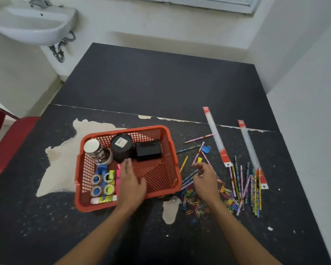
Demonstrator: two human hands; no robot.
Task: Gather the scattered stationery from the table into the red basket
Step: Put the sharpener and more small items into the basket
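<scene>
Roughly half done. Already in the red basket (141,129): tape rolls (101,183), glue stick (103,200), pink highlighter (118,175), two round tubs (121,148), black box (148,150). Left on the desk (161,83), all right of the basket: loose pencils (245,184), paper clip heap (193,201) at its near right corner, two packaged rulers (217,136) farther right. Left hand (130,180) lies flat inside the basket, fingers (127,165) straight and close together, holding nothing. Right hand (204,178) hovers over pencils just right of the basket, fingers loosely curled; cannot tell if they pinch anything.
</scene>
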